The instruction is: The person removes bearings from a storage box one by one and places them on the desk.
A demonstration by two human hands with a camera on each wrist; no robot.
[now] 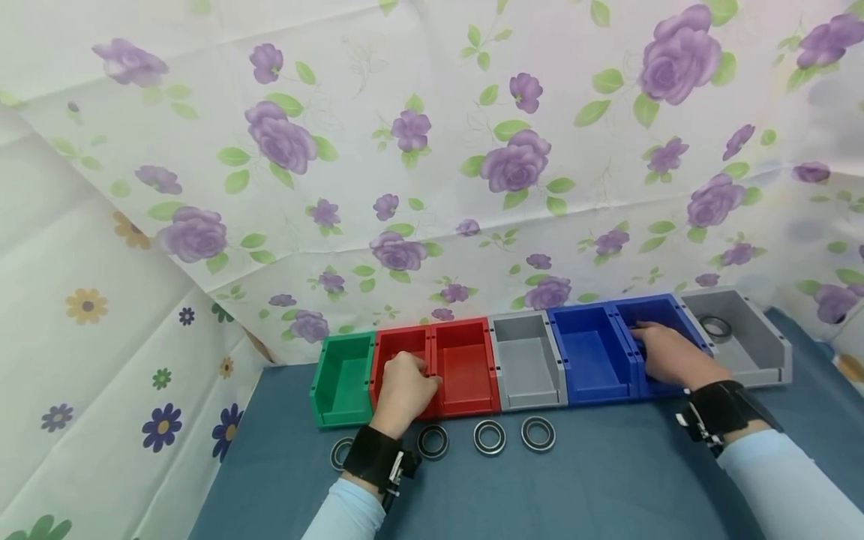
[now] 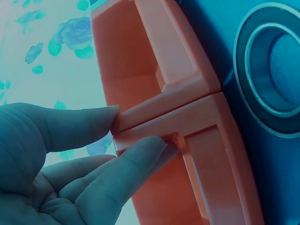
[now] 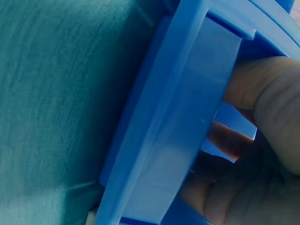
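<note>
My left hand (image 1: 403, 390) pinches the adjoining walls of two red bins, the left red bin (image 1: 400, 344) and the right red bin (image 1: 466, 367). In the left wrist view its thumb lies on one side of the seam and its fingers reach over the other. My right hand (image 1: 675, 354) reaches into the right blue bin (image 1: 651, 313), fingers low inside behind the front lip. Its fingertips are hidden, and I cannot tell whether they hold anything. Close to the left hand on the table lies a bearing ring (image 1: 433, 455), also large in the left wrist view.
The bins form one row along the floral backdrop: a green bin (image 1: 341, 420) at left, a grey bin (image 1: 529, 367), a left blue bin (image 1: 594, 352), and a right grey bin (image 1: 752, 337) holding a bearing ring (image 1: 726, 335). More bearing rings (image 1: 501, 442) lie in front.
</note>
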